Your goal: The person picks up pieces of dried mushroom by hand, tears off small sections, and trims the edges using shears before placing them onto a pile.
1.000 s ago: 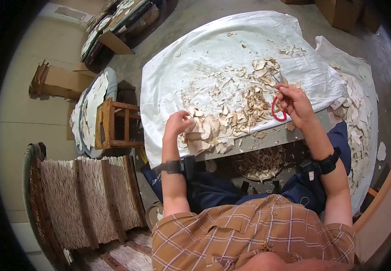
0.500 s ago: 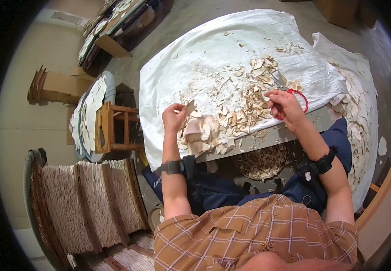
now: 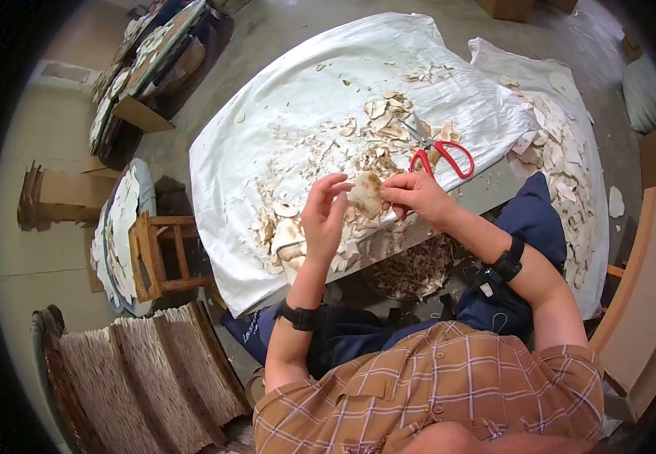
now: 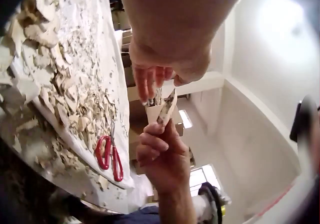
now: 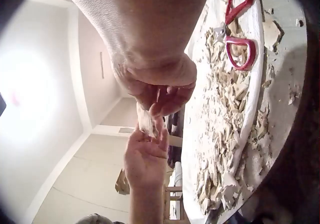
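A thin, pale piece with brown stains (image 3: 366,195) is pinched between the thumb and fingers of the right hand (image 3: 419,198). Close to its left side is the left hand (image 3: 326,216), fingers raised and loosely spread; in the left wrist view that hand (image 4: 167,66) hangs over the piece (image 4: 167,107). Red-handled scissors (image 3: 437,144) lie with blades apart on the scraps beyond the right hand. Many dry, flat pieces (image 3: 290,234) cover the near part of the white cloth (image 3: 267,98).
Below the table edge is a container of scraps (image 3: 411,272). More pieces lie on a second cloth (image 3: 578,204) at right. A wooden stool (image 3: 146,257) and a ribbed stack (image 3: 146,378) stand at left; a cardboard panel (image 3: 638,280) is at right.
The right hand has let go of the scissors, which now lie on the scraps. The piece seen in the left hand has come to the middle, where the right hand pinches it. The head view has shifted.
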{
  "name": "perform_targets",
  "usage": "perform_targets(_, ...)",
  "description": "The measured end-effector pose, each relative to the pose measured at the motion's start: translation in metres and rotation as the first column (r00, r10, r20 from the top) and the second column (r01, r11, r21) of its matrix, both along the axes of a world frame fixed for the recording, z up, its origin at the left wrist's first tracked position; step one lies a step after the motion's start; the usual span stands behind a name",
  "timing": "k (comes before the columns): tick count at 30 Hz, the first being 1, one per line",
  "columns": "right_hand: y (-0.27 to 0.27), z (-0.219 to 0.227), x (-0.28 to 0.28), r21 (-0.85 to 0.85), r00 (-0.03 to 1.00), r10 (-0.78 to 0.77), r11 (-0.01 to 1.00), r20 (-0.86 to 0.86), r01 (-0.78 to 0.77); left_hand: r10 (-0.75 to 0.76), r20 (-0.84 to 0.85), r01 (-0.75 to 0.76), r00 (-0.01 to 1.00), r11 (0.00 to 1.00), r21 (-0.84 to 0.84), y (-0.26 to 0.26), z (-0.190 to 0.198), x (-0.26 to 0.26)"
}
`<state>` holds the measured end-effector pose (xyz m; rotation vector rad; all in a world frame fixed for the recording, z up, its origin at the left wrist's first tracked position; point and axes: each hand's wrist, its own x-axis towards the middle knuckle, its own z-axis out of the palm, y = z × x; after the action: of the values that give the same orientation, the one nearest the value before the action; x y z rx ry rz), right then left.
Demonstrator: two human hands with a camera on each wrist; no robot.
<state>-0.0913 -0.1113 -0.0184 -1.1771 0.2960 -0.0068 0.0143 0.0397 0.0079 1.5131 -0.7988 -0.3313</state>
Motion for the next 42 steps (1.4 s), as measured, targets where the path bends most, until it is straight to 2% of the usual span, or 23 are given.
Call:
perform_targets(1, 0.000, 0.000, 0.000, -0.034, 1.000, 0.020, 0.999, 0.000, -0.020, 0.035, -0.474, -0.066, 0.880, 0.997, -0.051, -0.001, 0.003, -0.004)
perform_targets(2, 0.001, -0.001, 0.000, -0.069, 0.999, 0.040, 0.997, -0.002, -0.040, 0.038, -0.472, -0.069, 0.881, 0.997, -0.048, 0.002, 0.001, -0.004)
perform_targets(3, 0.002, -0.003, 0.000, -0.066, 0.999, 0.043, 0.997, 0.000, -0.043, -0.017, -0.471, 0.043, 0.882, 0.998, 0.045, 0.004, -0.002, -0.004)
perform_targets(5, 0.006, -0.010, 0.002, -0.245, 0.999, 0.038, 0.969, 0.015, -0.033, -0.108, -0.435, 0.191, 0.894, 0.970, 0.153, 0.005, -0.009, -0.006)
perform_targets(7, 0.008, -0.013, 0.002, -0.331, 0.999, 0.035, 0.943, 0.019, -0.026, -0.126, -0.445, 0.219, 0.886, 0.962, 0.163, 0.007, -0.011, -0.002)
perform_targets(9, 0.012, -0.013, 0.001, -0.463, 0.971, -0.109, 0.864, 0.213, 0.199, -0.153, -0.403, 0.250, 0.902, 0.948, 0.199, 0.006, -0.014, -0.002)
perform_targets(12, 0.006, -0.006, -0.002, -0.576, 0.989, -0.039, 0.809, 0.143, 0.115, -0.159, -0.329, 0.255, 0.931, 0.928, 0.272, 0.008, -0.017, -0.002)
perform_targets(16, 0.009, -0.007, -0.001, -0.565, 0.993, -0.032, 0.820, 0.115, 0.092, -0.148, -0.301, 0.246, 0.942, 0.916, 0.318, 0.006, -0.019, -0.005)
perform_targets(19, 0.012, -0.005, -0.001, -0.662, 0.989, -0.080, 0.736, 0.125, 0.143, -0.145, -0.339, 0.251, 0.930, 0.921, 0.297, 0.005, -0.021, -0.007)
perform_targets(21, 0.015, -0.002, -0.001, -0.747, 0.974, -0.103, 0.627, 0.202, 0.221, -0.127, -0.306, 0.222, 0.943, 0.928, 0.299, 0.006, -0.023, -0.007)
perform_targets(22, 0.016, -0.002, -0.001, -0.746, 0.974, -0.103, 0.629, 0.202, 0.221, -0.127, -0.306, 0.222, 0.943, 0.928, 0.300, 0.006, -0.024, -0.007)
perform_targets(24, 0.017, -0.001, -0.001, -0.810, 0.963, -0.112, 0.522, 0.245, 0.267, -0.055, -0.268, 0.153, 0.962, 0.919, 0.362, 0.004, -0.024, -0.010)
perform_targets(25, 0.019, -0.003, -0.001, -0.810, 0.963, -0.111, 0.522, 0.244, 0.266, -0.054, -0.269, 0.153, 0.962, 0.920, 0.362, 0.003, -0.025, -0.011)
perform_targets(27, 0.023, -0.008, -0.001, -0.879, 0.927, -0.084, 0.297, 0.366, 0.373, -0.006, -0.125, 0.064, 0.992, 0.883, 0.465, 0.001, -0.025, -0.014)
perform_targets(28, 0.024, -0.010, 0.000, -0.879, 0.928, -0.082, 0.299, 0.364, 0.372, -0.004, -0.126, 0.063, 0.992, 0.883, 0.465, 0.002, -0.023, -0.015)
perform_targets(30, 0.022, -0.012, 0.002, -0.751, 0.941, -0.273, 0.573, 0.202, 0.327, 0.010, -0.413, 0.122, 0.911, 0.949, 0.292, 0.001, -0.016, -0.017)
perform_targets(31, 0.018, -0.012, 0.004, -0.751, 0.941, -0.273, 0.573, 0.202, 0.327, 0.011, -0.413, 0.121, 0.911, 0.949, 0.292, 0.000, -0.015, -0.017)
perform_targets(32, 0.011, -0.013, 0.005, -0.521, 0.953, -0.303, 0.810, 0.021, 0.269, 0.023, -0.518, 0.103, 0.855, 0.971, 0.214, -0.001, -0.014, -0.015)
perform_targets(33, 0.007, -0.013, 0.006, -0.219, 0.951, -0.267, 0.948, -0.158, 0.230, 0.026, -0.617, 0.075, 0.787, 0.988, 0.138, -0.001, -0.013, -0.014)
perform_targets(37, 0.013, -0.015, 0.006, -0.140, 0.980, -0.138, 0.983, -0.143, 0.118, 0.000, -0.647, 0.128, 0.763, 0.980, 0.150, 0.001, -0.006, -0.011)
perform_targets(39, 0.016, -0.018, 0.009, -0.211, 0.989, -0.137, 0.966, 0.058, 0.146, -0.013, -0.598, 0.129, 0.801, 0.980, 0.151, 0.002, -0.008, -0.010)
perform_targets(40, 0.016, -0.017, 0.007, -0.209, 0.989, -0.137, 0.967, 0.057, 0.146, -0.012, -0.599, 0.128, 0.800, 0.980, 0.152, 0.002, -0.009, -0.011)
perform_targets(42, 0.013, -0.013, 0.003, -0.460, 0.989, -0.042, 0.882, 0.144, 0.104, -0.040, -0.541, 0.141, 0.840, 0.979, 0.147, 0.003, -0.012, -0.011)
